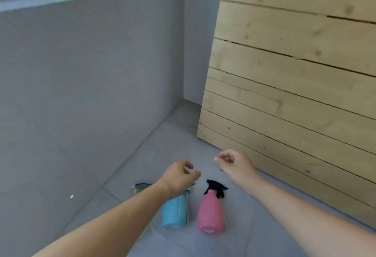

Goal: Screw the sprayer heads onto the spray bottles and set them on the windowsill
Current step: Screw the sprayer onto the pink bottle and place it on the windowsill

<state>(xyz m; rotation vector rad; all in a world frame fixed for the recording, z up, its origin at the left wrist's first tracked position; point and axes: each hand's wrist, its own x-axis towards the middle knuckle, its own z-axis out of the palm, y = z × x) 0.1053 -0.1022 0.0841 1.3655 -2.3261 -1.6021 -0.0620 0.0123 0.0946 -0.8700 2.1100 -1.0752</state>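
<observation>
My left hand (179, 173) and right hand (234, 162) hang half curled, holding nothing. If I bump the pink bottle (210, 212) on the floor (254, 226), it may roll.

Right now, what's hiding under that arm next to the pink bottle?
Under the left forearm lies a blue spray bottle on the floor; its top is covered by the left hand. Something grey and yellowish peeks out beyond the arm, too hidden to identify.
</observation>
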